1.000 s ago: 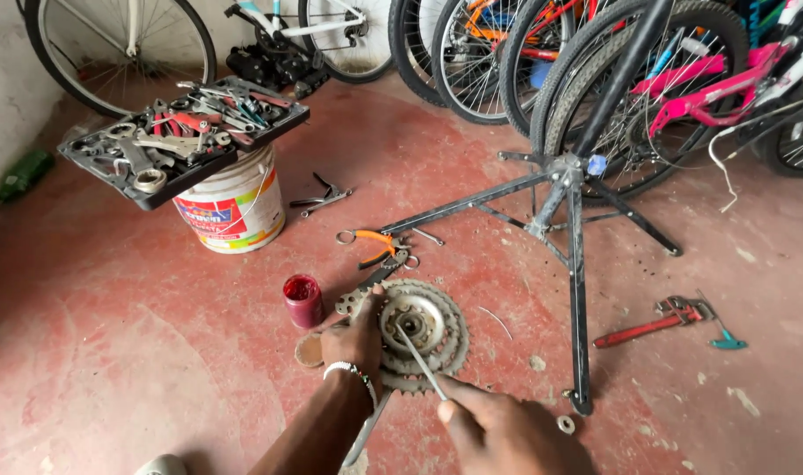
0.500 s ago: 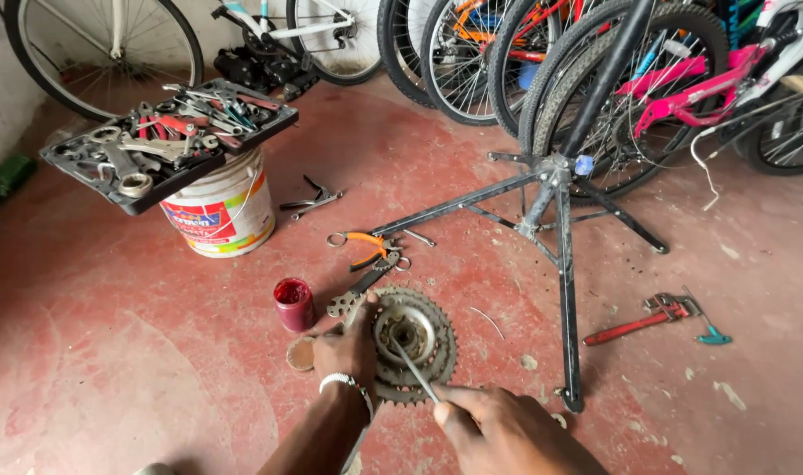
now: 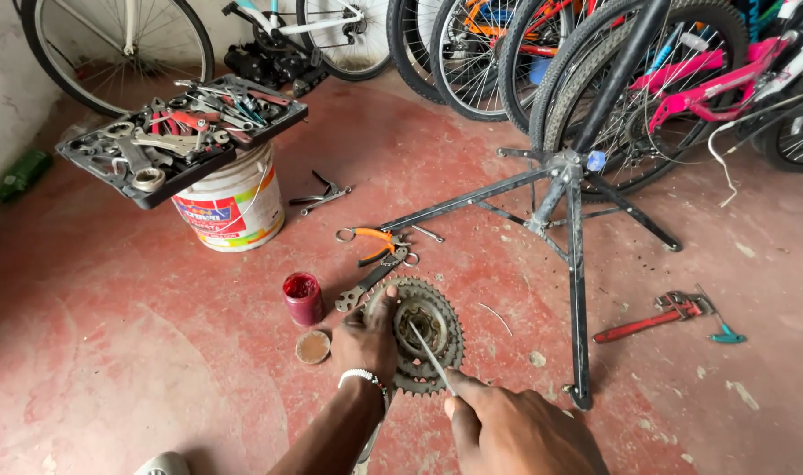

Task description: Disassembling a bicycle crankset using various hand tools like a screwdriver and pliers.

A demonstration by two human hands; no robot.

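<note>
A grey toothed bicycle sprocket cluster (image 3: 436,330) lies flat on the red floor. My left hand (image 3: 366,339) rests on its left edge and holds it down, a beaded bracelet at the wrist. My right hand (image 3: 516,431) grips a thin metal rod (image 3: 429,354) whose tip pokes into the cluster's centre hub. A small red open jar (image 3: 303,297) and its round lid (image 3: 312,347) sit just left of my left hand.
A repair stand's black legs (image 3: 575,264) spread to the right. A white bucket (image 3: 234,207) carries a black tool tray (image 3: 181,132). Orange pliers (image 3: 370,237), a spanner (image 3: 366,283), a red pipe wrench (image 3: 652,318) lie around. Bicycles line the back wall.
The view has shifted slightly. My hands stay on the sprocket cluster, with the rod still working at its centre.
</note>
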